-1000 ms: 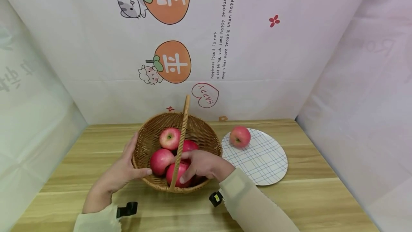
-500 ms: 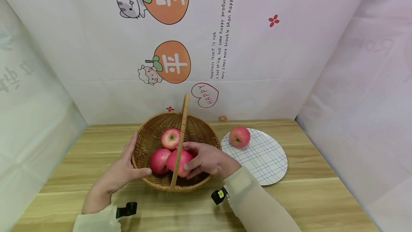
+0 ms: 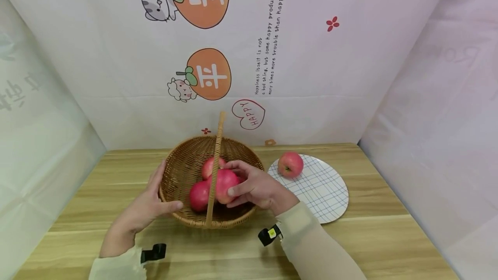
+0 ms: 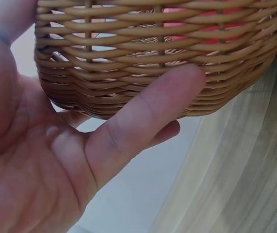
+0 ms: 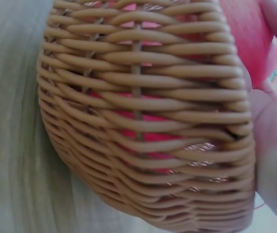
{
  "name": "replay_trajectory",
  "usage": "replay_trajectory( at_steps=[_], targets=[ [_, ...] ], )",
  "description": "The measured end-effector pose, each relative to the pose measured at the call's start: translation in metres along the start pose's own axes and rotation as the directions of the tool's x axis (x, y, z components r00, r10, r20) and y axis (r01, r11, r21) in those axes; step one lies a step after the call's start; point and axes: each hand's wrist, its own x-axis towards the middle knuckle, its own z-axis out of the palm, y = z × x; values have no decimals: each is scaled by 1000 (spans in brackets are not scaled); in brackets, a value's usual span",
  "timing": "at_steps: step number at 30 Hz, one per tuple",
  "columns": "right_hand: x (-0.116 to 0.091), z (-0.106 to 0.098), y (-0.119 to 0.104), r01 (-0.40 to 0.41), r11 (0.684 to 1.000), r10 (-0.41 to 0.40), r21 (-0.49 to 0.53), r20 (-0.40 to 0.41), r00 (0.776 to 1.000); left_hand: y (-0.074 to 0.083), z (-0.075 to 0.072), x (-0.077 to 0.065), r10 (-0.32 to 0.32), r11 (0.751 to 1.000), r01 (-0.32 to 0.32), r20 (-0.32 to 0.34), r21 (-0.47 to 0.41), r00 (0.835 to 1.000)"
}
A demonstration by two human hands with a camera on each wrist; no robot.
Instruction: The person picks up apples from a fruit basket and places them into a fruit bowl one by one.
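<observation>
A brown wicker basket (image 3: 177, 167) with an arched handle (image 3: 216, 163) stands at the middle of the table. My right hand (image 3: 264, 189) grips a red apple (image 3: 228, 186) inside it, fingers around the far side and thumb in front. Two more apples show beside it, one at the left (image 3: 199, 196) and one behind (image 3: 208, 168); whether others lie under the hand is hidden. My left hand (image 3: 145, 208) rests on the basket's left side with its fingers fairly straight; the left wrist view shows its thumb (image 4: 148, 111) extended along the weave.
Right of the basket lies a round white plate (image 3: 319, 191) with a blue grid pattern, bearing one apple (image 3: 290, 165) near its far left edge. A printed white cloth (image 3: 303, 77) hangs behind the wooden table (image 3: 373, 241).
My right hand has taken hold of an apple in the basket and raised it a little. The apples beside it have shifted right and the handle leans further left. My left hand stays put.
</observation>
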Motion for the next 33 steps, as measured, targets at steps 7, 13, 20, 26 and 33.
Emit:
replay_trajectory(
  at_steps=[7,13,20,26,33],
  targets=[
    [-6,-3,-8,25,999,-25,21,-21,999,0,0,-1,-46,990,47,15,-134,999],
    [-11,-9,-12,35,999,-34,26,-32,999,1,-1,0,-27,988,29,14,-153,1000],
    [-23,-20,-20,55,998,-54,17,-54,997,-2,-1,0,-36,985,40,25,-169,999],
    [-36,-29,-30,117,993,-116,12,-84,990,-5,0,1,-36,982,40,26,-182,999],
    [-54,-42,-37,184,982,-178,36,-122,976,-3,-1,1,-52,985,58,36,-165,998]
  ],
)
